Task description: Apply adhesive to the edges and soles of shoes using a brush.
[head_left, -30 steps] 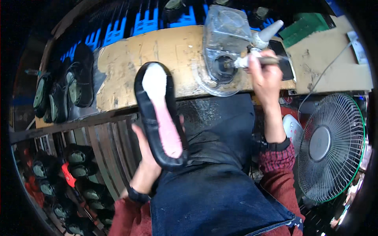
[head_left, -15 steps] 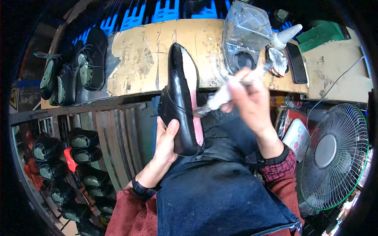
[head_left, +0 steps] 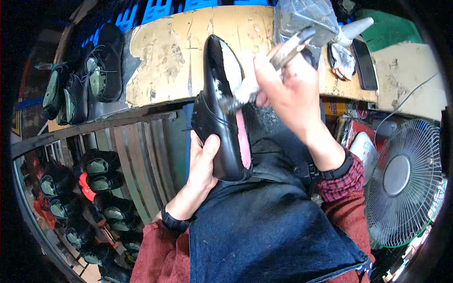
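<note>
A black leather shoe (head_left: 226,150) is tilted on its side above my lap, toe pointing away from me. Its underside faces right, white toward the toe and pink toward the heel. My left hand (head_left: 204,158) grips it near the heel, thumb on the leather. In my right hand (head_left: 296,94) is a brush (head_left: 289,51), its handle crusted pale and its lower part coated white. The brush tip, blurred, meets the shoe's edge around mid-length. A whitish smear shows on the black leather just above the tip.
Across the front runs a worn wooden bench (head_left: 160,61). On it stand a clear plastic container (head_left: 304,21), a phone (head_left: 364,63) and several black shoes (head_left: 104,66) at left. More shoes (head_left: 100,162) fill a lower left rack. At right is a fan (head_left: 397,177).
The brush has gone from the pink part of the underside up toward the white part. A whitish smear has appeared on the leather. My left hand keeps its hold.
</note>
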Motion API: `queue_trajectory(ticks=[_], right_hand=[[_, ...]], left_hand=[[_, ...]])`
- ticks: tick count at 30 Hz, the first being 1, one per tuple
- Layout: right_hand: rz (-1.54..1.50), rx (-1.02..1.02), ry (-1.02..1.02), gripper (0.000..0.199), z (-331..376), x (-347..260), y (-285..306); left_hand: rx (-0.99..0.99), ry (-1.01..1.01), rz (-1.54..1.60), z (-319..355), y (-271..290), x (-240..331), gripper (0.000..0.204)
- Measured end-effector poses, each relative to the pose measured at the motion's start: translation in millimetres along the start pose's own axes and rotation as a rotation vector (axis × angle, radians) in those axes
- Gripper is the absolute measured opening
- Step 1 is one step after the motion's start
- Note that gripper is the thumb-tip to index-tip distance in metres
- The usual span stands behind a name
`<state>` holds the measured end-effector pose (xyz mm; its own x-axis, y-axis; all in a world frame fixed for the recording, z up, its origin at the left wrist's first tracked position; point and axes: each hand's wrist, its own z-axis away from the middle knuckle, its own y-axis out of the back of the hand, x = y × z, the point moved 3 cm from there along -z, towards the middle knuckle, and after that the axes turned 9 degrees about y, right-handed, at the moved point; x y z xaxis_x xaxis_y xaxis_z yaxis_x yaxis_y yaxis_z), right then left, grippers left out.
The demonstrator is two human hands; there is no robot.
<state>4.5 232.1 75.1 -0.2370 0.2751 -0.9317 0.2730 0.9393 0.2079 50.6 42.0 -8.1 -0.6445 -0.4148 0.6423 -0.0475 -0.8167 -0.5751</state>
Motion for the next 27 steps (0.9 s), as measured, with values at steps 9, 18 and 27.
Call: queue_trajectory(ticks=[9,18,27], right_hand=[[-0.071,-0.033,0.047,0.014,57.6,-25.3,4.7],[0.130,-0.007,0.347,0.017,58.3,-54.1,13.5],[0.129,-0.388,0.716,0.029,26.9,-76.4,7.7]], left_hand=[[-0.093,0.107,0.057,-3.9,0.4,-6.4,0.046],[-0.369,0.119,0.151,0.3,-20.5,3.3,0.047],[-0.021,0.039,-0.090,12.1,-6.0,15.3,0.063]])
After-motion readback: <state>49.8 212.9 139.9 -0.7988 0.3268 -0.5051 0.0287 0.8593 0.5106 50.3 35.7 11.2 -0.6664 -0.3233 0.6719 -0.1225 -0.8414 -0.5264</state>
